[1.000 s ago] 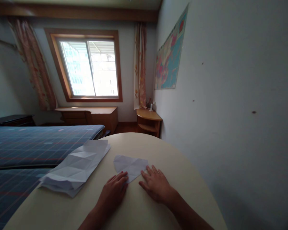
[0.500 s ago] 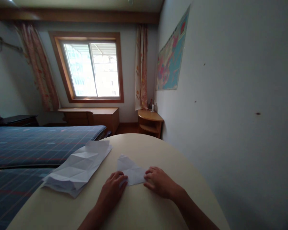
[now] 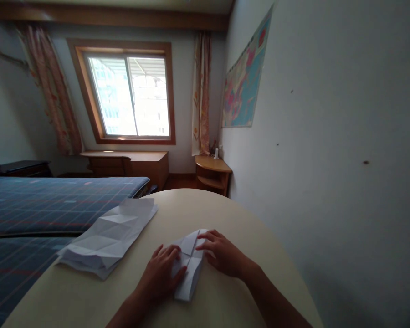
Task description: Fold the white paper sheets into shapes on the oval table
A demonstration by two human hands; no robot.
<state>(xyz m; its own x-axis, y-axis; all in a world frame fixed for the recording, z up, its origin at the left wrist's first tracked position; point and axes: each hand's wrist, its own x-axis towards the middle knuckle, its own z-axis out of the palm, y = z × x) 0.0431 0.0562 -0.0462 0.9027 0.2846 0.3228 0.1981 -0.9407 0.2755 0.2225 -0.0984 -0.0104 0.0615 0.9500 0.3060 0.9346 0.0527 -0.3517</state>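
Left hand (image 3: 160,273) is pressed down on a folded white paper (image 3: 187,278), and the right hand (image 3: 222,254) is spread on its far end. Folds are made, and the paper is held on a round cream table (image 3: 205,209). A bigger creased paper sheet (image 3: 105,239) is left lying near.

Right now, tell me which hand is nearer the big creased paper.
Left: the left hand is just right of the creased paper; the right hand is farther right.

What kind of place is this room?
Most likely a bedroom in a home: a bed with a blue checked cover lies along the left, curtains frame the window, and a wall map hangs on the wall.
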